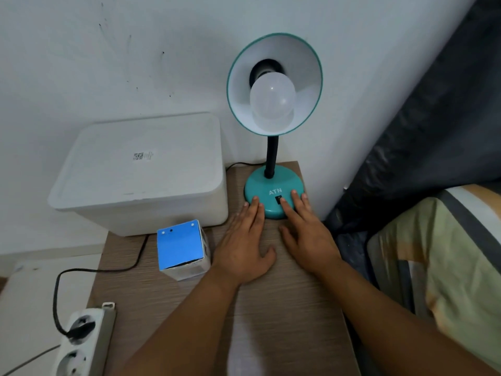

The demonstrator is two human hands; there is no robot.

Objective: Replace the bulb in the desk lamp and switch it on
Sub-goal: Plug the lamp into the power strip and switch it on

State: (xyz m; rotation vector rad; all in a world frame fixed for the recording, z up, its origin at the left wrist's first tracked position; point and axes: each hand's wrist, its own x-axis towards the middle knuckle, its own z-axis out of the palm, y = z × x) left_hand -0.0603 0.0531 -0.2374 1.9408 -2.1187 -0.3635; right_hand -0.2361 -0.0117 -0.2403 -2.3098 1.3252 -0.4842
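Lamp base [273, 185] under two flat open hands

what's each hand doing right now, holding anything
Left hand: open and flat, holding nothing, fingertips resting on the lamp base.
Right hand: open, holding nothing, one fingertip at the black switch.

Power strip [81, 340] cut off below
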